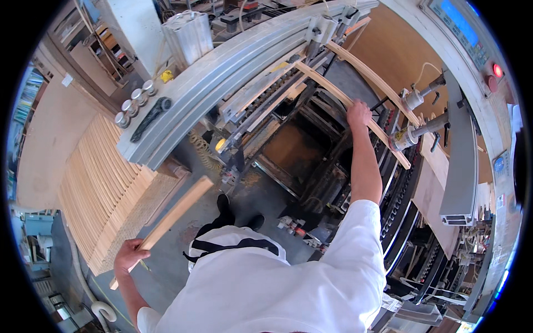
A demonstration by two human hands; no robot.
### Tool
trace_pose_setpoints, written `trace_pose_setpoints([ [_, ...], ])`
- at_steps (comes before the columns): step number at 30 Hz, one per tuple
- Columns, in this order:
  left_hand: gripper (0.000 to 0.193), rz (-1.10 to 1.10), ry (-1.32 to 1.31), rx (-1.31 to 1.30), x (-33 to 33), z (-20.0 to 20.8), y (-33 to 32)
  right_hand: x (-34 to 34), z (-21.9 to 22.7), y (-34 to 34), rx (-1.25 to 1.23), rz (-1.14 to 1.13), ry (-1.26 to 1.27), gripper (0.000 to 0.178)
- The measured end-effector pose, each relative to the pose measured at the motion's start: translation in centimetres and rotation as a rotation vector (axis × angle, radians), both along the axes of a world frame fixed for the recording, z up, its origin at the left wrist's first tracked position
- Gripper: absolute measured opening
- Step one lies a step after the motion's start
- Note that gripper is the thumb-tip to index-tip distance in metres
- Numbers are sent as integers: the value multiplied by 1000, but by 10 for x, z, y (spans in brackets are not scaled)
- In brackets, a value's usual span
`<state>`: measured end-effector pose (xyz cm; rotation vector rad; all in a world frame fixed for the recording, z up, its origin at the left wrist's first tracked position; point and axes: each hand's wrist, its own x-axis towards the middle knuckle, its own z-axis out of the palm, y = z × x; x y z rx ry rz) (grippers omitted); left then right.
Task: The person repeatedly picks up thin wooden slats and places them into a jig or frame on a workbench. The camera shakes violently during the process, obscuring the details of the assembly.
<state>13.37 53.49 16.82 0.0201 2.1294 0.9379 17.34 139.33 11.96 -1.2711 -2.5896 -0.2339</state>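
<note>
At the lower left, my left hand point(130, 253) is closed around a pale wooden slat point(179, 211), which tilts up toward the middle of the view. My right arm reaches forward over the machine, and my right hand point(359, 114) grips another wooden slat point(323, 83) lying across the machine's rails. Part of that slat is hidden under my fingers. Beyond it, a further wooden slat point(373, 76) lies roughly alongside. Round metal clamp heads point(403, 137) stand close to the right ends of both slats.
A stack of slats point(105, 188) stands at the left. A thick grey metal beam point(222, 80) crosses above the machine, with a black-handled tool point(151, 117) on it. At upper right are a control panel point(463, 30) and a lit red button point(497, 70). An open machine frame point(261, 166) lies ahead of my feet.
</note>
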Motion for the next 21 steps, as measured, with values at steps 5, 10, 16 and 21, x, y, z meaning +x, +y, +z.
trace_pose_setpoints([
  [5,22,168,86,47,-24,-28,-125,-20,11,-47,-50,128,362,53],
  [10,24,230,305,116,-98,-16,-141,-23,14,-157,-343,384,652,43],
  [16,42,583,333,134,-251,-60,-143,-23,-28,-291,-696,416,649,29],
  [21,39,529,335,-169,-368,-87,-82,1,-67,-395,-928,390,586,26],
])
